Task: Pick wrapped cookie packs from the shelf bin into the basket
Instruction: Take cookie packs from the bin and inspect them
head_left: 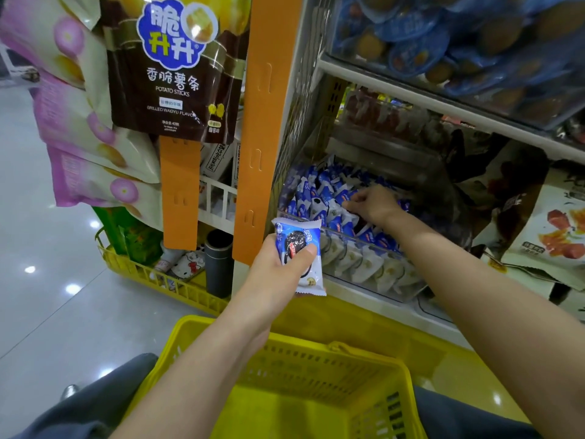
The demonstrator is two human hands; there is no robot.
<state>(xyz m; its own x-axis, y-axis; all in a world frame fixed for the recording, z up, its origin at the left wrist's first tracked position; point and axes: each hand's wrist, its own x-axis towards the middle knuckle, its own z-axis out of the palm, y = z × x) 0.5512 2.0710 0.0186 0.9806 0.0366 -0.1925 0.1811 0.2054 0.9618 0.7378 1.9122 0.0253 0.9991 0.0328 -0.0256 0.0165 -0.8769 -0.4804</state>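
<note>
While the left hand [278, 270] pinches one cookie pack [300, 248], the basket [373, 356] sits below and nearer than that grip, so an early release could drop it outside the rim. The right hand [375, 205] reaches among packs [319, 185] in the shelf bin [380, 248]; I cannot tell whether it grasps one.

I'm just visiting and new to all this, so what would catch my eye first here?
The left hand grips a blue-and-white cookie pack at the centre, and the yellow basket fills the bottom. The right hand reaches into the clear bin of matching packs on the shelf, right of centre.
</note>
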